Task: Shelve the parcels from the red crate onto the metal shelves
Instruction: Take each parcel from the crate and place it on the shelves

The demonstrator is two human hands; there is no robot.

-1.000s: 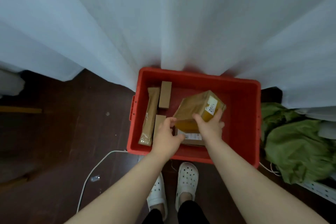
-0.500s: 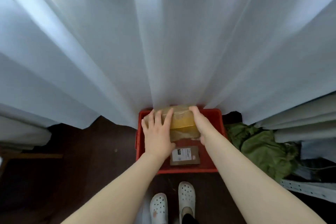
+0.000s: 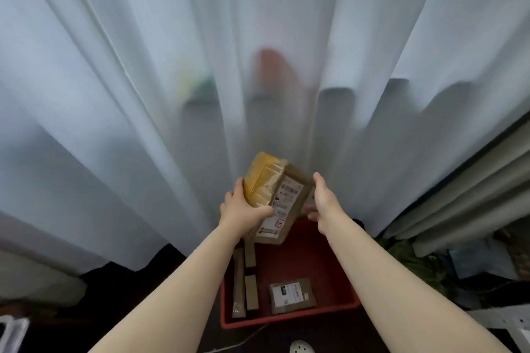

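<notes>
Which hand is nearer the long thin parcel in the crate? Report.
Left. The left hand hovers almost above the long thin parcel; the right hand is farther right, across the taped box.

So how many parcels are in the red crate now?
4. A long thin parcel by the left wall of the crate, two small boxes beside it, a flat labelled parcel in the middle. The held parcel may hide more.

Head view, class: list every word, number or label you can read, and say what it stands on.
Nothing reads clearly.
Shipping label on the held parcel: print too blurred.
Red-edged sticker on that parcel: handwriting illegible.
Label on the flat parcel in the red crate: too small.
</notes>
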